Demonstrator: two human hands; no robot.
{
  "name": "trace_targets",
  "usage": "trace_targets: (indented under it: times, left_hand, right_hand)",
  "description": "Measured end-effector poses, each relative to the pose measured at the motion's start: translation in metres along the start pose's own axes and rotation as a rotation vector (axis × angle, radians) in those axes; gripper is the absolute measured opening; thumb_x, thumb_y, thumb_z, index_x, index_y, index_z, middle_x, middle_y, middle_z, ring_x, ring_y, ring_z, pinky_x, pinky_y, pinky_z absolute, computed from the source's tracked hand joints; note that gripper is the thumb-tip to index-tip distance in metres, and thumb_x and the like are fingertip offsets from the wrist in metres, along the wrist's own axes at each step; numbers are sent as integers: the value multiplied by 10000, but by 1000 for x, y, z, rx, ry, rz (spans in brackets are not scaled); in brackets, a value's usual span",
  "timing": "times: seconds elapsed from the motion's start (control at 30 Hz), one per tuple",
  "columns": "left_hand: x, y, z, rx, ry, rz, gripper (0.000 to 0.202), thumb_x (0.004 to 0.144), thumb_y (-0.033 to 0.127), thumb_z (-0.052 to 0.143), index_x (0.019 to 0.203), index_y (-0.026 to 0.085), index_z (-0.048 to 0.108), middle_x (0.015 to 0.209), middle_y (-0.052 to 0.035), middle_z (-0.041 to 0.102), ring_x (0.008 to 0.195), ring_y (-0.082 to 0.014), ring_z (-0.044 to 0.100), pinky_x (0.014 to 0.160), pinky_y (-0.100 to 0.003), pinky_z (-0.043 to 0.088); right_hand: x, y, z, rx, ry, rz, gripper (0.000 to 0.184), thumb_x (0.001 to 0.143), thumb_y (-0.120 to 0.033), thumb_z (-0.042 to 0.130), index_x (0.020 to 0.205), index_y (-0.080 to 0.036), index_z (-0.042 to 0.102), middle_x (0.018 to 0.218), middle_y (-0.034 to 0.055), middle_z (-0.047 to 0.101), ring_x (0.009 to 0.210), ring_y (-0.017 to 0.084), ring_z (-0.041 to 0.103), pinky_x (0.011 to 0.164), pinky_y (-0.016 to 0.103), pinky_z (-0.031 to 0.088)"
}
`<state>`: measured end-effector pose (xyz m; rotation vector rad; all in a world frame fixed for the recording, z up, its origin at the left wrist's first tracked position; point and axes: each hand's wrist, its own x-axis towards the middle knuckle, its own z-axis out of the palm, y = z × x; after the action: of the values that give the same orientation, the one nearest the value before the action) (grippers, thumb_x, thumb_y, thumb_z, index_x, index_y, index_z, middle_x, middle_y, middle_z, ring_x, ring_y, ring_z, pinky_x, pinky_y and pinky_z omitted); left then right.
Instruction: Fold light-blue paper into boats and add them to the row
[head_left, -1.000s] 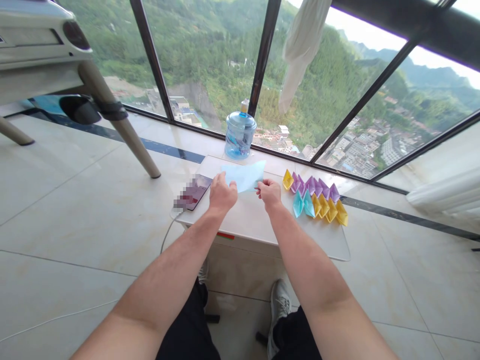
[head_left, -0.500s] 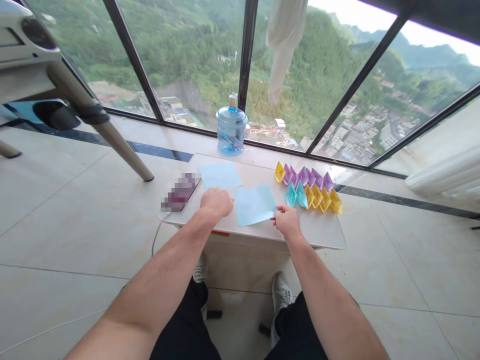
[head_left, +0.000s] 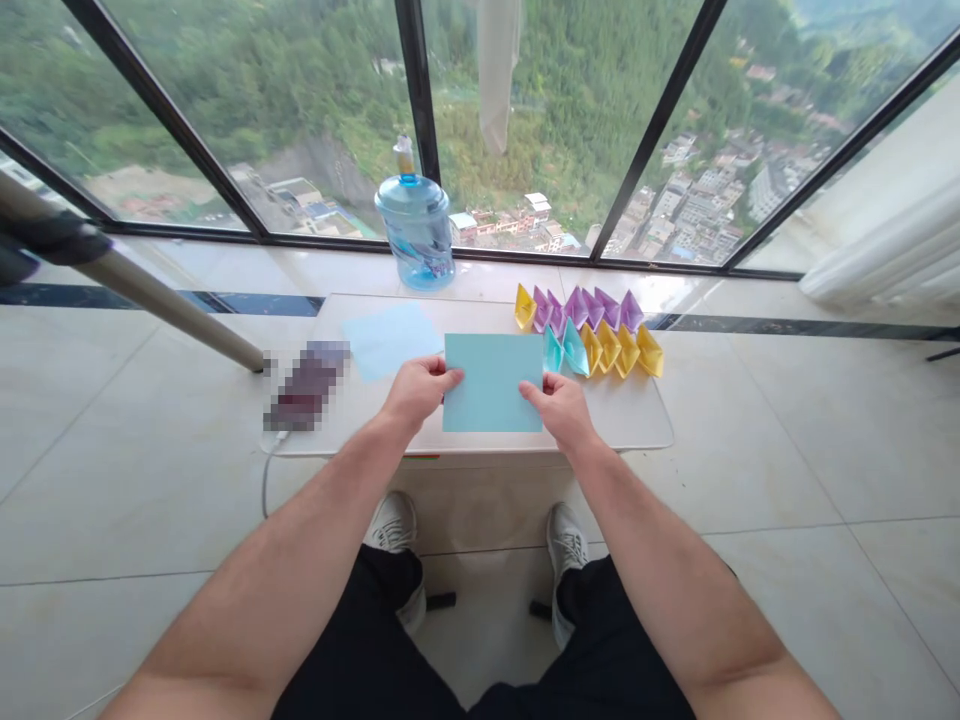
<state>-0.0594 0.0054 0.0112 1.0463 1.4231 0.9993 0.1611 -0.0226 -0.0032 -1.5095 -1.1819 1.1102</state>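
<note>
A light blue paper sheet [head_left: 491, 383] lies square on the small white table [head_left: 630, 425] in front of me. My left hand [head_left: 415, 390] pinches its left edge and my right hand [head_left: 561, 405] grips its right edge near the lower corner. A second light blue sheet [head_left: 390, 338] lies flat to the left behind it. A cluster of folded paper boats [head_left: 589, 332] in yellow, purple and teal stands at the table's back right, just beyond my right hand.
A phone [head_left: 307, 383] with a cable lies on the table's left end. A blue water jug [head_left: 416, 225] stands on the sill by the window. A slanted furniture leg [head_left: 142, 290] crosses the floor at left. My shoes [head_left: 394, 525] rest under the table.
The sheet, held at its right edge a moment ago, now lies squared in front of me with both hands on its side edges. The view has tilted downward.
</note>
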Motion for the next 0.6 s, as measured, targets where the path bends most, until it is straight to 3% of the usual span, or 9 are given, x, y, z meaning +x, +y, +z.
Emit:
trace_targets:
  times: [0.17, 0.3, 0.43, 0.6]
  left_hand:
    - [-3, 2, 8, -28, -58, -21, 403, 560, 455, 839, 794, 146, 729, 740, -49, 716, 623, -165, 609, 559, -276, 465]
    - [-4, 2, 10, -72, -59, 12, 385, 537, 425, 861, 779, 150, 743, 761, -43, 732, 704, -193, 649, 639, -295, 516]
    - [-5, 2, 10, -42, -47, -1, 357, 554, 432, 867, 718, 156, 710, 645, -33, 679, 655, -209, 644, 583, -301, 504]
    - [-4, 1, 6, -150, -59, 12, 348, 548, 412, 867, 703, 161, 682, 642, -21, 668, 588, -163, 604, 555, -280, 474]
  right_hand:
    - [6, 4, -4, 15, 1, 14, 311, 730, -412, 655, 577, -216, 468, 510, -77, 331, 498, 78, 273, 466, 250, 215]
    - [3, 0, -6, 31, 14, 28, 296, 745, -435, 656, 607, -206, 530, 515, -73, 349, 504, 84, 288, 482, 252, 242]
    - [4, -3, -9, 39, 92, -16, 293, 746, -425, 668, 608, -201, 539, 528, -67, 386, 517, 86, 306, 497, 252, 264]
    - [7, -4, -10, 26, 77, -41, 289, 750, -415, 669, 607, -208, 528, 528, -67, 385, 512, 88, 308, 491, 253, 259]
